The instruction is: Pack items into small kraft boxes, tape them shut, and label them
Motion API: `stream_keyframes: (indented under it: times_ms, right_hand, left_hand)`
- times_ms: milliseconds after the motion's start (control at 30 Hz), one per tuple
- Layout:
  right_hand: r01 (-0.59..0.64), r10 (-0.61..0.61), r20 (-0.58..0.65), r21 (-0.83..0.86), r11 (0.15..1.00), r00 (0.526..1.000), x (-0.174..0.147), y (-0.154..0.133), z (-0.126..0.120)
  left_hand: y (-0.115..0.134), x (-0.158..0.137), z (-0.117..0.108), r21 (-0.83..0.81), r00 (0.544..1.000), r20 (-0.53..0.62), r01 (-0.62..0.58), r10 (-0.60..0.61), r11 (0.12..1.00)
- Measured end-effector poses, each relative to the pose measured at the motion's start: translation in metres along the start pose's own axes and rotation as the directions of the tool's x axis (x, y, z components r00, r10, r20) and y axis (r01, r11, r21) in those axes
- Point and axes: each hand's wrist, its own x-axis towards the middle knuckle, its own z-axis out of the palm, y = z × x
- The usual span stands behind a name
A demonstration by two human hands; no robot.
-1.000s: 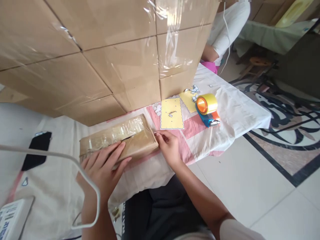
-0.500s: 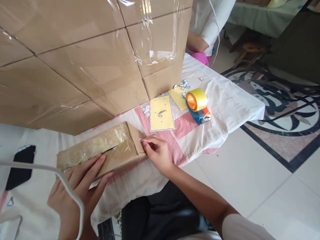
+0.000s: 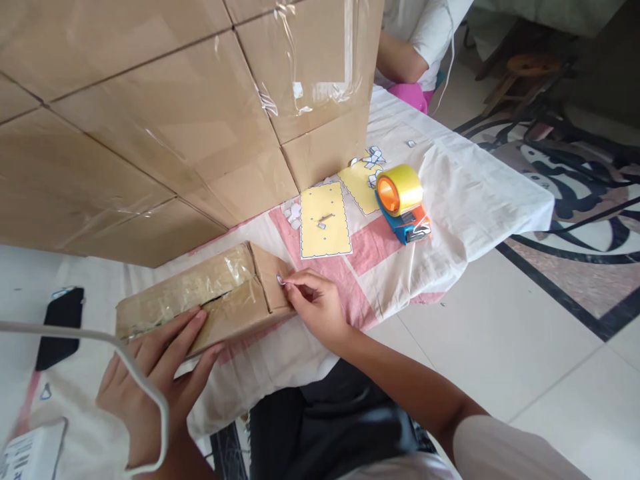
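A long cardboard box (image 3: 235,293) with clear tape along its top lies on the cloth before me. My left hand (image 3: 160,373) holds the box's near left part, fingers across the top and thumb against the front side. At the right end face, thumb and forefinger of my right hand (image 3: 317,303) pinch a small whitish round piece like a sticker (image 3: 281,280), which touches the cardboard. Beyond that hand lies a yellow sheet (image 3: 326,227) with small scraps on it. To its right stands a tape dispenser (image 3: 404,207) with a yellow roll.
Stacked, taped cartons (image 3: 190,133) form a wall behind the box. A second yellow sheet (image 3: 357,187) lies partly beside the dispenser. On the left are a black phone-like object (image 3: 61,327) and a white cable (image 3: 135,370). Another person's arm (image 3: 403,60) shows beyond the cartons.
The view has shifted slightly. My right fingers have drawn back a little, so more of the small round piece shows at the box end. My left hand stays on the box.
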Motion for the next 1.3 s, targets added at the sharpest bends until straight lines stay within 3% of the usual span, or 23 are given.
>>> stream_keyframes:
  times_ms: [567, 700, 867, 1100, 1300]
  right_hand:
    - [0.007, -0.007, -0.003, -0.089, 0.996, 1.0, 0.002, 0.001, -0.001]
    - [0.032, -0.03, 0.022, -0.089, 0.996, 0.999, 0.003, 0.001, -0.003]
    - [0.108, -0.093, 0.142, -0.097, 0.989, 0.985, 0.001, -0.008, -0.008]
    - [-0.005, 0.008, 0.048, -0.056, 0.998, 0.999, -0.001, -0.011, -0.008]
    - [0.061, -0.046, 0.194, -0.076, 0.995, 0.98, 0.002, -0.01, -0.007]
  left_hand:
    - [0.008, 0.007, -0.001, -0.005, 0.999, -0.029, -0.014, 0.014, 1.0]
    - [0.008, 0.007, 0.0, -0.01, 1.0, -0.02, -0.016, 0.016, 1.0]
    - [0.004, 0.006, 0.001, -0.04, 1.0, -0.013, -0.022, 0.022, 0.999]
    - [0.004, 0.008, -0.003, -0.03, 0.999, -0.007, -0.04, 0.039, 0.999]
    - [0.003, 0.008, -0.002, -0.068, 0.999, -0.007, -0.047, 0.047, 0.997]
